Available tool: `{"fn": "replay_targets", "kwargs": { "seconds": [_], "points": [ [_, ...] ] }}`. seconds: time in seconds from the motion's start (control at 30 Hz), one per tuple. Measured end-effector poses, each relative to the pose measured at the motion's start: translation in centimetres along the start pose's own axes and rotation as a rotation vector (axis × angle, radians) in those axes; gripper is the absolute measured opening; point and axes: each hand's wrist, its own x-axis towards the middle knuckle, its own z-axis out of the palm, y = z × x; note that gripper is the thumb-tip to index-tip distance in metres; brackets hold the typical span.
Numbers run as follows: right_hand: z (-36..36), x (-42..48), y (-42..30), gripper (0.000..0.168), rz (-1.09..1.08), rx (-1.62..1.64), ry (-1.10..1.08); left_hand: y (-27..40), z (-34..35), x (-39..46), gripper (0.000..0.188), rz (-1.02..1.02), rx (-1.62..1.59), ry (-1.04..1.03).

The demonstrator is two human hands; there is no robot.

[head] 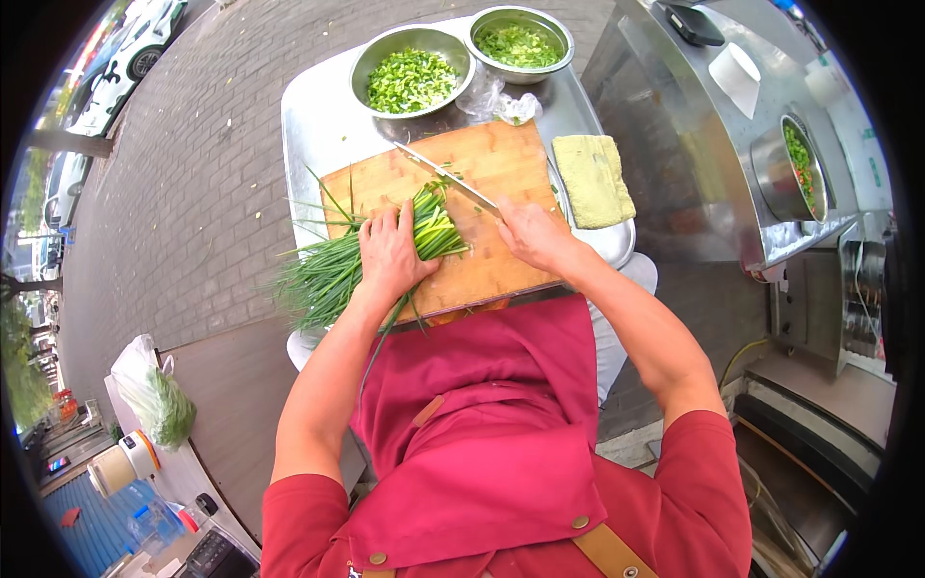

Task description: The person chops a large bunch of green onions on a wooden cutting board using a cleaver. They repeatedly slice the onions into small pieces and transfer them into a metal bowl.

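A thick bunch of green chives or thin scallions (325,271) lies across the left side of a wooden cutting board (498,253), its pale cut ends facing right. My left hand (390,249) presses down on the bunch, fingers over the stalks and thumb toward me. In my right hand (535,235) is the handle of a kitchen knife (452,173); the blade points up and left, just beyond the cut ends. Whether its edge touches the board cannot be made out. Small green bits are scattered near the blade.
The board rests on a metal table (318,108). Behind it stand a steel bowl of chopped greens (412,79), a second bowl (520,47) and a crumpled plastic bag (498,105). A folded yellow cloth (592,180) lies right. A steel counter (679,108) rises farther right, holding a pot (777,177).
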Motion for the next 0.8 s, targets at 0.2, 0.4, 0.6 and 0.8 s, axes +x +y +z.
{"fn": "replay_targets", "kwargs": {
  "seconds": [0.2,0.4,0.6,0.8],
  "points": [
    [-0.6,0.1,-1.0,0.021,-0.012,-0.099,-0.086,0.3,-0.3,-0.1,0.111,-0.026,0.003,-0.023],
    [0.6,0.7,-1.1,0.023,0.058,-0.086,-0.11,0.3,-0.3,0.1,0.109,-0.025,0.009,-0.035],
    [1.9,-1.6,-1.5,0.022,0.194,0.161,0.075,0.1,0.0,0.0,0.107,-0.024,-0.008,-0.014],
    [-2.0,-6.6,-8.9,0.02,0.172,0.189,0.164,0.1,-0.4,-0.1,0.111,-0.034,-0.014,-0.032]
  ]
}}
